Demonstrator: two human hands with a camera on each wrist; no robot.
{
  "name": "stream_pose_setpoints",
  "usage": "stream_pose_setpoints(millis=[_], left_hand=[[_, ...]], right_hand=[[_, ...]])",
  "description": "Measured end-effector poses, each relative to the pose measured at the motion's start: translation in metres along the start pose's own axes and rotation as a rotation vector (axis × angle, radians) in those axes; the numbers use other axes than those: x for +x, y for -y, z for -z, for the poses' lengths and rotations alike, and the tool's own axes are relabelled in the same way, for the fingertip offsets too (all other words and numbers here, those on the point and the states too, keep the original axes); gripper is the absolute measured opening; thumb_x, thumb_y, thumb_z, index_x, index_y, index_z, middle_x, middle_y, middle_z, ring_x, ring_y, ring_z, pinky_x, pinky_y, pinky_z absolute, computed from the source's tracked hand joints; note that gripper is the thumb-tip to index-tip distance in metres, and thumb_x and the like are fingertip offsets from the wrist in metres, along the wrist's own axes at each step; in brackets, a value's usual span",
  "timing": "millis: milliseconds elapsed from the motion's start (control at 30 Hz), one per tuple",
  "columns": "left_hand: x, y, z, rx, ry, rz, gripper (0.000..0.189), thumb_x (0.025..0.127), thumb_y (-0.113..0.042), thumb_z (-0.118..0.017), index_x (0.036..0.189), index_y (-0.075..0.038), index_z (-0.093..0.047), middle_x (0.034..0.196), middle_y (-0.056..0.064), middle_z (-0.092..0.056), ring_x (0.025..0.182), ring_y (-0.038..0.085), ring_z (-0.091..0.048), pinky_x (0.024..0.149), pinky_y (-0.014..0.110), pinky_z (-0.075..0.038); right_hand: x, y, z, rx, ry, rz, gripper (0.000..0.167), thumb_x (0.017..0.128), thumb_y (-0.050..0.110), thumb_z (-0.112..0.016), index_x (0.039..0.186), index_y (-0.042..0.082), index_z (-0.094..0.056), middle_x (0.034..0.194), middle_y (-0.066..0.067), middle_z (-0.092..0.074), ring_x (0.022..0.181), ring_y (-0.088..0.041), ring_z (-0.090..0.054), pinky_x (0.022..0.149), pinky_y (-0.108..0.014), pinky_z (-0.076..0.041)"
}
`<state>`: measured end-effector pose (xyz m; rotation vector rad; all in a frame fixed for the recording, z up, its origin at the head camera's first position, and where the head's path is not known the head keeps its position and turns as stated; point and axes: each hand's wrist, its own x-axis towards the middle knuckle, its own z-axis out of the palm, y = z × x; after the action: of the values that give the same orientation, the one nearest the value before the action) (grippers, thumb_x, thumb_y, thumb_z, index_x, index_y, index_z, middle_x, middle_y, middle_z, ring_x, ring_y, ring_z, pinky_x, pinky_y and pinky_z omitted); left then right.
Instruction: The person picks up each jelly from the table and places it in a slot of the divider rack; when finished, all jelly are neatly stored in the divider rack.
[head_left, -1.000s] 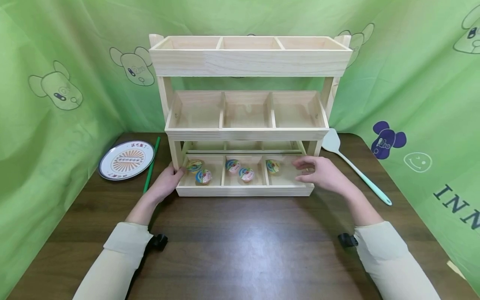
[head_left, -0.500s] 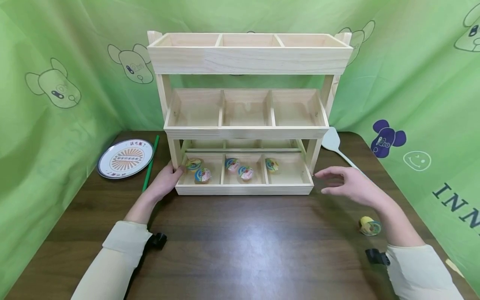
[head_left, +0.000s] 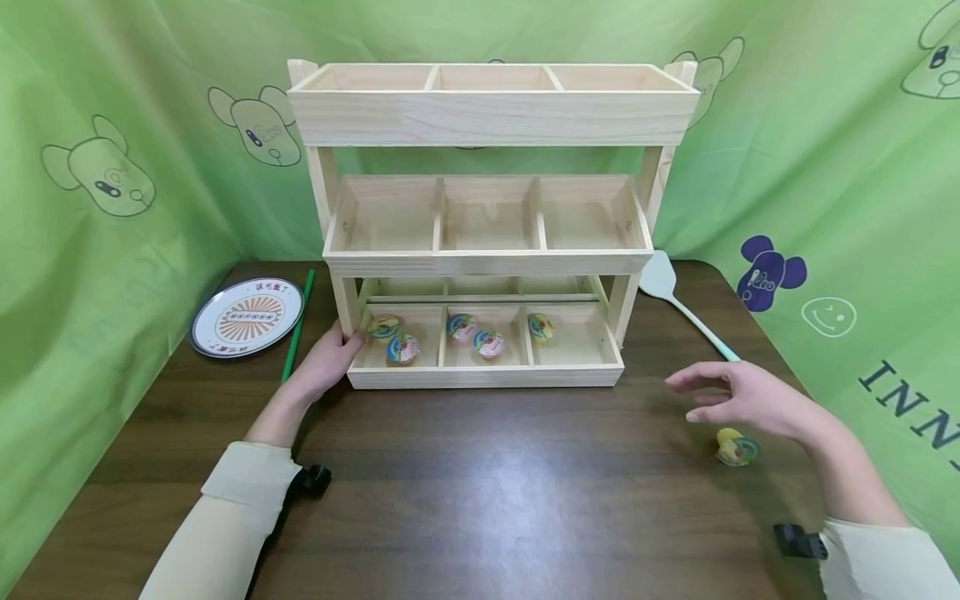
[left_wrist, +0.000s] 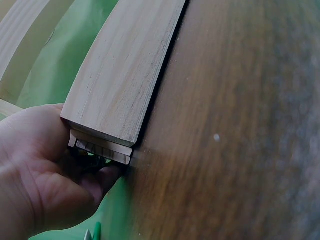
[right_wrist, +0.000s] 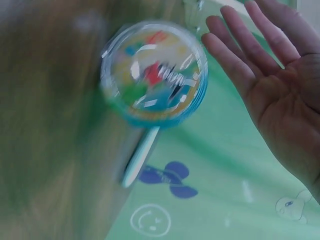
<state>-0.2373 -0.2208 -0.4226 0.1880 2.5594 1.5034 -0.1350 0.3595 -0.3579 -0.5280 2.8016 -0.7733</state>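
My left hand (head_left: 326,360) grips the lower left end of a three-tier wooden rack (head_left: 486,379). In the left wrist view, its fingers curl behind the rack's end board (left_wrist: 120,75). To the right of the rack, my right hand (head_left: 753,400) hovers over the table, fingers spread and holding nothing. Just below that hand, a jelly cup (head_left: 737,450) with a yellow body lies tipped on the table; its printed lid (right_wrist: 155,75) shows large in the right wrist view. In the rack's bottom tier sit several jelly cups: two left, two in the middle, one yellow cup (head_left: 541,327) right.
A patterned white plate (head_left: 247,318) and a green stick (head_left: 298,329) lie left of the rack. Behind my right hand is a white spatula (head_left: 660,277) with a pale green handle. Green printed cloth (head_left: 862,208) hangs round the wooden table (head_left: 480,492).
My right hand has moved from the bottom tier's right compartment outward and toward me, over the loose jelly cup. My left hand keeps its hold on the rack.
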Motion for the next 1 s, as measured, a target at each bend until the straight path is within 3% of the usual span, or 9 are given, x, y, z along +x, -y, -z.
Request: stream_pose_setpoints(millis=[233,367,533,600,667,800,900,1000], left_hand=[[0.002,0.003,0.000,-0.004,0.003,0.001,0.062,0.110,-0.025,-0.038,0.156,0.010,-0.014,0.154,0.036,-0.031,0.142,0.045,-0.032,0.115,0.058,-0.028],[0.001,0.002,0.000,-0.009,0.005,0.003,0.063,0.110,-0.025,-0.038,0.156,0.010,-0.013,0.154,0.036,-0.030,0.142,0.046,-0.031,0.115,0.058,-0.027],[-0.001,-0.001,0.000,-0.016,0.006,-0.001,0.064,0.110,-0.025,-0.038,0.156,0.010,-0.012,0.154,0.037,-0.029,0.142,0.046,-0.030,0.115,0.059,-0.026],[0.000,0.000,0.000,-0.013,0.003,-0.007,0.063,0.110,-0.024,-0.038,0.156,0.011,-0.012,0.154,0.037,-0.029,0.142,0.046,-0.030,0.115,0.059,-0.026],[0.000,0.000,0.000,-0.007,0.000,-0.010,0.063,0.110,-0.024,-0.039,0.155,0.012,-0.014,0.153,0.038,-0.030,0.142,0.046,-0.031,0.115,0.059,-0.026],[0.001,0.001,0.000,0.001,-0.004,-0.013,0.062,0.110,-0.023,-0.039,0.155,0.012,-0.014,0.153,0.038,-0.031,0.142,0.046,-0.031,0.115,0.058,-0.027],[0.001,0.001,0.000,0.000,-0.005,-0.016,0.062,0.110,-0.023,-0.039,0.155,0.012,-0.014,0.153,0.038,-0.031,0.142,0.046,-0.031,0.115,0.058,-0.027],[0.001,0.002,0.000,0.001,-0.008,-0.012,0.062,0.110,-0.023,-0.039,0.155,0.012,-0.015,0.153,0.038,-0.031,0.142,0.046,-0.031,0.115,0.057,-0.027]], right_hand=[[-0.017,-0.014,0.001,-0.039,0.006,0.000,0.048,0.080,0.029,-0.087,0.124,0.018,-0.071,0.121,-0.003,-0.071,0.099,-0.003,-0.062,0.080,-0.027,-0.050],[-0.025,-0.024,0.001,-0.058,0.022,-0.015,0.051,0.080,0.032,-0.086,0.126,0.020,-0.069,0.122,-0.005,-0.070,0.095,-0.005,-0.060,0.078,-0.029,-0.049],[-0.035,-0.033,0.001,-0.080,0.018,-0.024,0.055,0.078,0.036,-0.088,0.128,0.022,-0.068,0.125,-0.002,-0.069,0.108,-0.004,-0.058,0.082,-0.031,-0.050],[-0.038,-0.037,0.002,-0.031,0.047,-0.013,0.057,0.078,0.032,-0.088,0.128,0.018,-0.067,0.126,-0.005,-0.067,0.107,-0.003,-0.059,0.082,-0.029,-0.050],[-0.039,-0.043,0.001,0.086,0.110,0.016,0.056,0.080,0.021,-0.087,0.130,0.010,-0.065,0.127,-0.003,-0.066,0.106,-0.002,-0.062,0.082,-0.027,-0.053],[-0.040,-0.053,-0.003,0.275,0.212,0.058,0.051,0.081,0.004,-0.082,0.128,-0.001,-0.062,0.121,0.008,-0.064,0.092,-0.005,-0.068,0.075,-0.025,-0.056],[-0.040,-0.053,-0.006,0.196,0.179,0.081,0.047,0.078,0.006,-0.084,0.122,0.002,-0.067,0.115,0.010,-0.067,0.093,-0.002,-0.064,0.076,-0.023,-0.054],[-0.037,-0.050,-0.007,0.112,0.154,0.074,0.044,0.078,0.012,-0.086,0.119,0.005,-0.069,0.112,0.004,-0.070,0.099,0.001,-0.060,0.079,-0.023,-0.053]])
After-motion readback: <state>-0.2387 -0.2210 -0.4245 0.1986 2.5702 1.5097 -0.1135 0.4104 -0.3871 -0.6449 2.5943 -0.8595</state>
